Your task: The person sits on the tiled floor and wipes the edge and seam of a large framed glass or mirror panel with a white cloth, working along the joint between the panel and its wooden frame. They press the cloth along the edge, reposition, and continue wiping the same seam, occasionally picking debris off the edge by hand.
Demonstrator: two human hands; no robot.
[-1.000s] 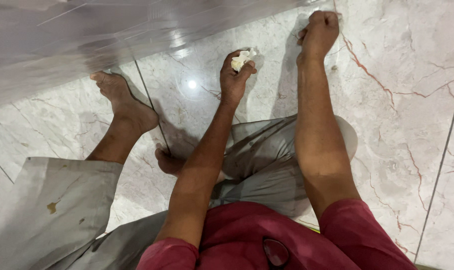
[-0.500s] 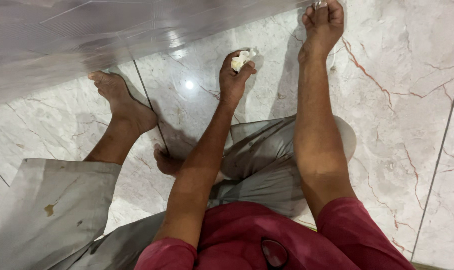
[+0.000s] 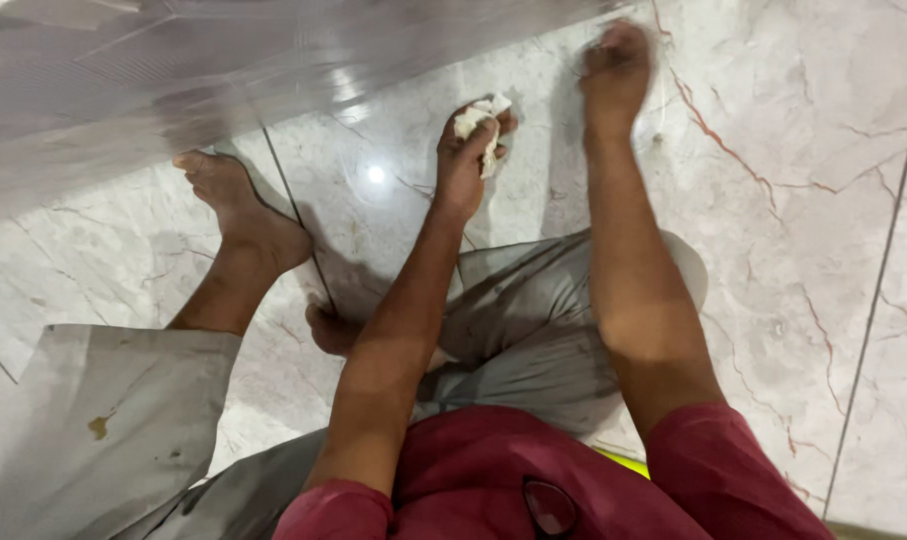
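I sit on a pale marble floor (image 3: 794, 200) with my legs folded. My left hand (image 3: 469, 150) is closed around a crumpled white cloth (image 3: 482, 122) and rests on the tile near the base of a glossy grey wall panel (image 3: 224, 70). My right hand (image 3: 614, 72) reaches farther out, fingers curled and pressed on the floor by the panel's lower edge; it is blurred, and whether it holds anything I cannot tell.
My bare left foot (image 3: 239, 205) is stretched toward the panel, and the toes of my other foot (image 3: 329, 330) show under grey trousers (image 3: 534, 320). Dark grout lines (image 3: 879, 280) cross the veined tiles.
My right hand has shifted slightly along the floor at the panel's edge and is now blurred. My left hand with the cloth has hardly moved.
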